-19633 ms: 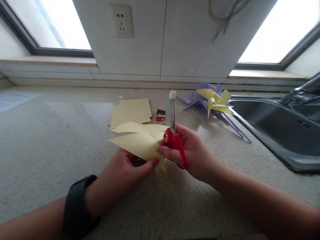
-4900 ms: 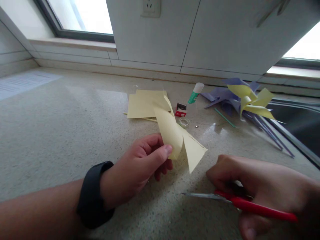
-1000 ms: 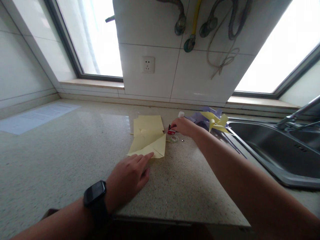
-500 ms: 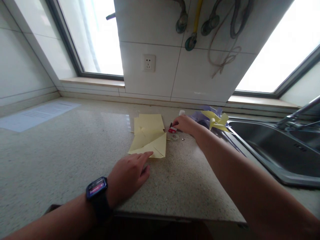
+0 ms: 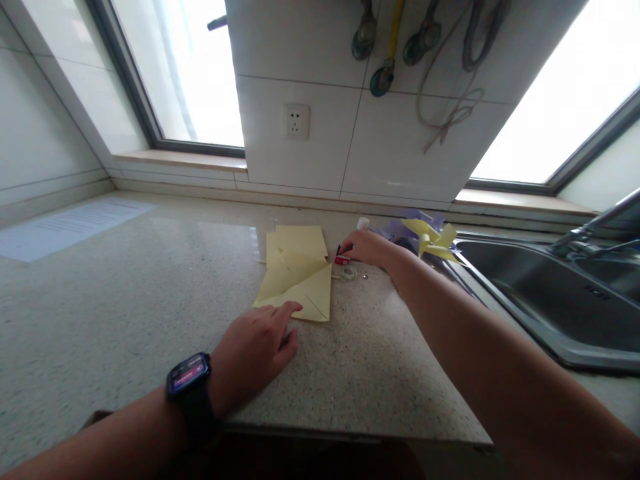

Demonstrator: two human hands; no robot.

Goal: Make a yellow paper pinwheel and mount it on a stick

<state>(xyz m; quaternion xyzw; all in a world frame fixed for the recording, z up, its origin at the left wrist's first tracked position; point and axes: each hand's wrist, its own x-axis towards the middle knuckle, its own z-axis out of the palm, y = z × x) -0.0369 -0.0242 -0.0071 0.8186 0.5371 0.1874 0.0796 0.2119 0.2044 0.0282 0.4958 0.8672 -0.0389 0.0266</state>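
Note:
Creased yellow paper (image 5: 305, 283) lies on the counter with another yellow sheet (image 5: 305, 240) behind it. My left hand (image 5: 260, 343) rests at the paper's near edge, index finger stretched onto it and thumb apart. Just right of the paper, my right hand (image 5: 363, 247) reaches down with its fingertips pinched together. They are at a small red-and-white object (image 5: 342, 260) with a dark piece beside it; what exactly is between the fingers is too small to make out. A coil of thin pale cord (image 5: 347, 273) and a tiny shiny bit (image 5: 365, 277) lie just in front of that hand.
A yellow pinwheel (image 5: 431, 241) and purple folded paper (image 5: 400, 230) lie beside the steel sink (image 5: 515, 300). Behind my right hand stands a small white item (image 5: 363, 223). A printed sheet (image 5: 75, 230) lies at far left. The tiled wall (image 5: 295, 167) bounds the counter (image 5: 200, 280).
My right fingertips have shifted slightly left at the red-and-white object, which has turned a little. My left hand stays on the paper. The whole view has tilted slightly.

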